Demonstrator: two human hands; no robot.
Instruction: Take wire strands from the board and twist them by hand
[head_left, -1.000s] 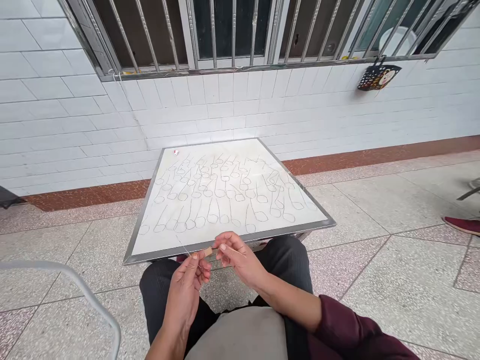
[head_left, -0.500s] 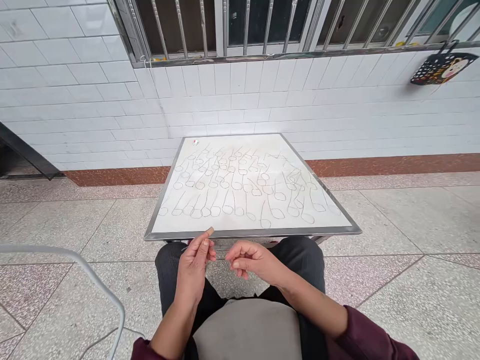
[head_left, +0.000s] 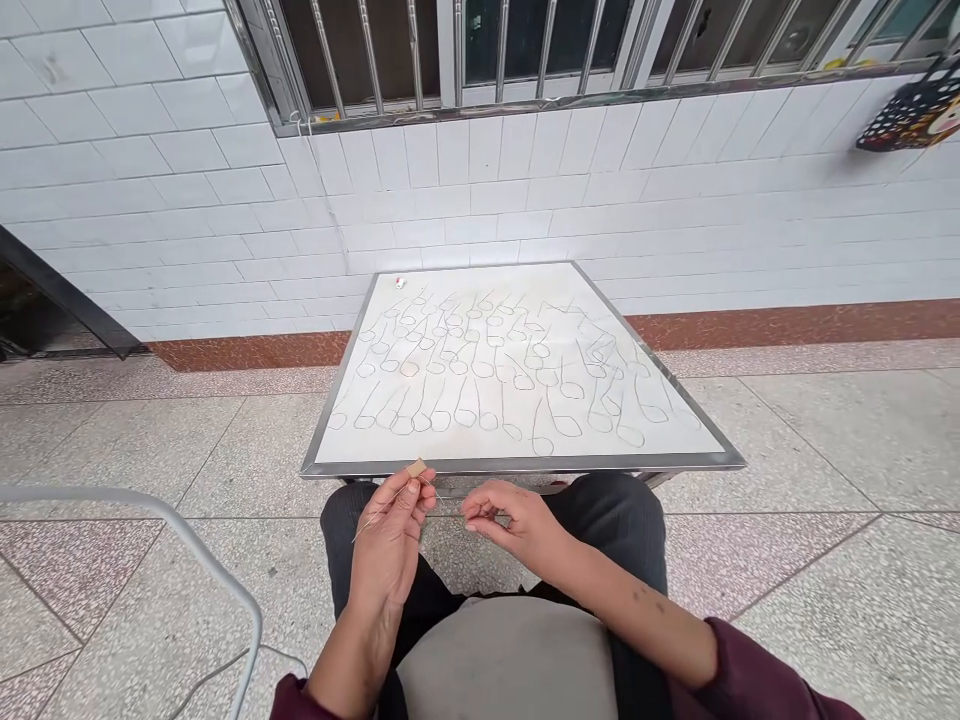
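My left hand [head_left: 394, 530] is over my left thigh, thumb and index finger pinching a thin wire [head_left: 367, 524]. One end of the wire sticks out to the left, and a curved part shows between my two hands. A small tan piece [head_left: 416, 467], which looks like tape, sits at the index fingertip. To the right, my right hand [head_left: 517, 520] is closed, its thumb against bent fingers; whatever is in them is too small to make out. Beyond my hands, many thin wire loops with long tails [head_left: 465, 418] lie in rows on a white-topped table [head_left: 450, 445].
The table's grey metal edge [head_left: 525, 465] runs just past my knees. A small white and red object [head_left: 400, 283] lies in its far left corner. A grey curved tube [head_left: 225, 580] stands at left. A patterned bag [head_left: 911, 115] hangs from the barred window.
My left hand has turned slightly, and the wire in it now shows more clearly. My right hand stays close beside it. The view has shifted a little.
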